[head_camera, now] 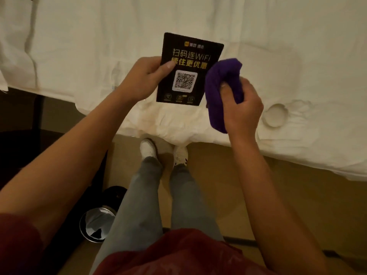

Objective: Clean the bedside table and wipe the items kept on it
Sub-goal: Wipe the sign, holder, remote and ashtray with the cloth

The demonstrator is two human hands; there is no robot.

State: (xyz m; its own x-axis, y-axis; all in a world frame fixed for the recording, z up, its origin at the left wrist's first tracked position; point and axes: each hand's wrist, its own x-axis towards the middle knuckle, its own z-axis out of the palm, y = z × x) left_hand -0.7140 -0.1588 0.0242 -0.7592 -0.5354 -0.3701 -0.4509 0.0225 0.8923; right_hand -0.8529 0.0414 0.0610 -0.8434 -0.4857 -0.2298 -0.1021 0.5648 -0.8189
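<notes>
Both hands are busy: my left hand (143, 78) pinches the card (188, 70) by its left edge, above the bed's (297, 56) near edge; my right hand (241, 108) grips the bunched cloth (222, 84) against the card's right edge. I'd brace the back with my fingers and wipe flat across, top to bottom.

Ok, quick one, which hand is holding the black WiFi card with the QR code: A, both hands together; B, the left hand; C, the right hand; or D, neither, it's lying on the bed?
B: the left hand grips the black WiFi card by its left edge, thumb on its face, above the white bed, while the right hand holds only the purple cloth against the card's right edge.
</notes>
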